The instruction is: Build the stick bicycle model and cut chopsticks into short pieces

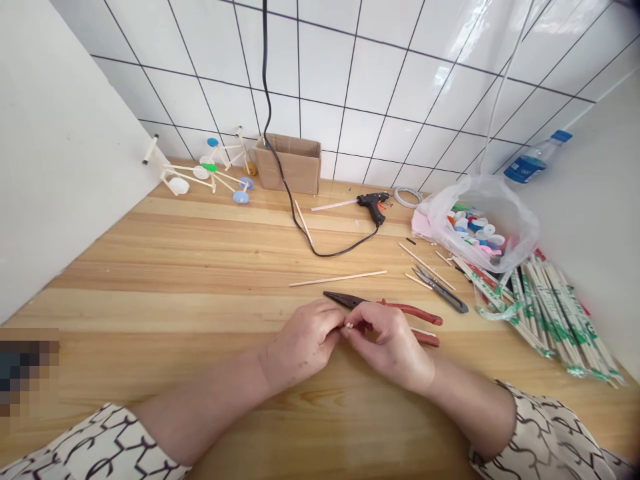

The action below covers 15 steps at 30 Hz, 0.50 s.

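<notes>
My left hand (306, 340) and my right hand (387, 340) meet at the fingertips over the front middle of the table. Between the thumb and forefinger of my right hand is a tiny pale piece (349, 325), perhaps the end of a stick. The left fingers are pinched together beside it, and what they hold is hidden. Partly behind my right hand lie long-nose pliers (345, 300) with red handles. A thin wooden stick (338, 279) lies beyond the pliers. To the right are grey thread snips (445, 292) among short sticks.
A black glue gun (374, 205) with its cord, a cardboard box (290, 167), stick models with bottle caps (210, 170) and a tape roll (408, 197) stand at the back. On the right are a bag of caps (435, 220), wrapped chopsticks (565, 313) and a bottle (530, 163).
</notes>
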Motion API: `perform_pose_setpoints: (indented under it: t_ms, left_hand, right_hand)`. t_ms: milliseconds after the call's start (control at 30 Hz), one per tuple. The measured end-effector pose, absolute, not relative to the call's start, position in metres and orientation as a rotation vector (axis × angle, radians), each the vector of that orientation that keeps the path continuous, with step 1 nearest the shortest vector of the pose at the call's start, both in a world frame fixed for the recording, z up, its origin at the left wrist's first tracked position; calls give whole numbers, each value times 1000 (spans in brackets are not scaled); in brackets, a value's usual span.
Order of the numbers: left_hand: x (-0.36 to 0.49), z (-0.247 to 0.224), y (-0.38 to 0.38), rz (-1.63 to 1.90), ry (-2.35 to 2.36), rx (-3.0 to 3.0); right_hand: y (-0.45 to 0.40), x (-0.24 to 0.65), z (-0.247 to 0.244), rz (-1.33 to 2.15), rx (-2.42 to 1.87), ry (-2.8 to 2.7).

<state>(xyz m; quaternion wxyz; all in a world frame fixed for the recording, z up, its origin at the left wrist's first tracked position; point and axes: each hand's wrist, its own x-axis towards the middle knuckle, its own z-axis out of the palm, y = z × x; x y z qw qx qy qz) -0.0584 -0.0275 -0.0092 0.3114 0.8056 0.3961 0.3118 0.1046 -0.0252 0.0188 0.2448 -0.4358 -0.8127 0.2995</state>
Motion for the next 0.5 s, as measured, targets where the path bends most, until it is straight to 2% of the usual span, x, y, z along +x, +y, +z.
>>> perform_pose_setpoints:
  t_ms: [200,500]
  left_hand:
    - [-59,8,-25,770,1062,1696]
    - [-59,11,-23,706,911,1139]
  right_hand:
    - [-13,109,23,1326,-1319,-1766]
    - [-8,109,26,1730,-1128,-1348]
